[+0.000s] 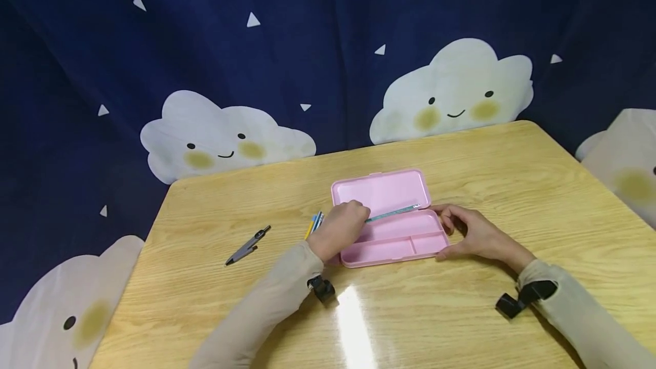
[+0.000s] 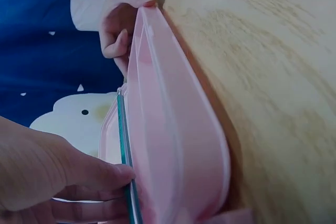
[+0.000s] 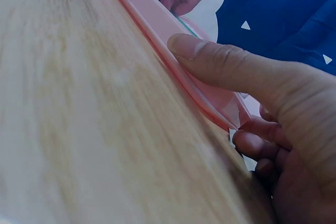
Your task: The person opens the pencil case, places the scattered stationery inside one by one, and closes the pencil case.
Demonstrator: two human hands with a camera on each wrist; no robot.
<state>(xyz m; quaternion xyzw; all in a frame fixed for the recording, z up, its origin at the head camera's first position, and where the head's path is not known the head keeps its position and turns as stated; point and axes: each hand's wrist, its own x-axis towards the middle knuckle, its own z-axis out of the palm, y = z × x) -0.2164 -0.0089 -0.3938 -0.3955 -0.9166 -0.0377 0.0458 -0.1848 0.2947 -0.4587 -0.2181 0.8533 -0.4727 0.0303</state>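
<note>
A pink pencil case point(image 1: 385, 249) lies on the table with its lid point(image 1: 381, 191) folded back. Its base has one long compartment at the back and two smaller ones in front. My left hand point(image 1: 342, 228) is over the left part of the case. It pinches a teal pencil point(image 2: 124, 135) between thumb and fingers, and the pencil point(image 1: 394, 212) runs lengthwise along the hinge side. With thumb at the front and fingers curled behind, my right hand point(image 1: 474, 235) grips the right end of the case. My left hand hides the case's left end in the head view.
Yellow and blue pens or pencils point(image 1: 315, 224) lie just left of my left hand, partly hidden by it. Farther left on the wooden table point(image 1: 420, 318) is a grey pen-like tool point(image 1: 248, 246) with a short side arm. A dark blue cloud-print curtain point(image 1: 328, 44) hangs behind.
</note>
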